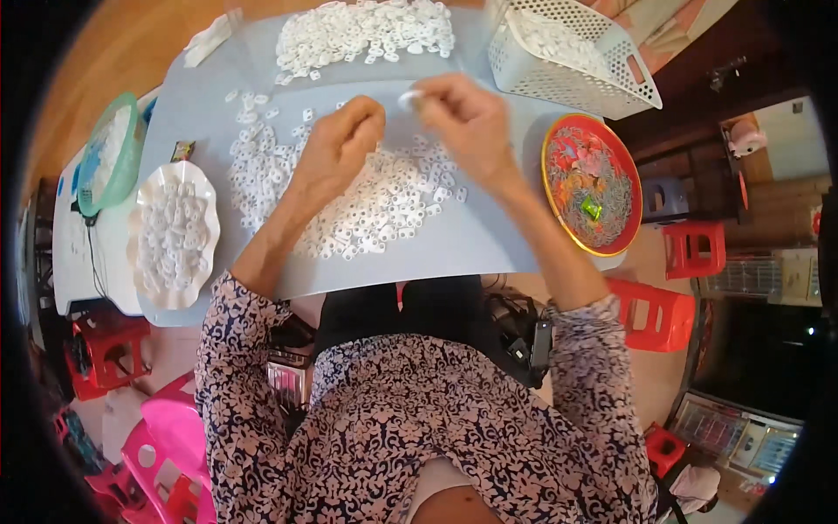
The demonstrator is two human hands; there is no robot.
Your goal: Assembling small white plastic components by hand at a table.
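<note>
Pale blue-grey table (489, 244) fills the head view, strewn with small white plastic pieces so both hands can pick from them without stretching. Right hand (467, 122) pinches 1 white piece (410, 98) between fingertips, lifted just above the near pile (375, 205). Left hand (342, 140) is curled closed over that pile, knuckles up; whether it holds a piece I cannot tell. A far heap (367, 33) waits in reserve, a white scalloped dish (175, 234) sits left, a white perforated basket (572, 57) far right, a red tray (594, 185) right.
</note>
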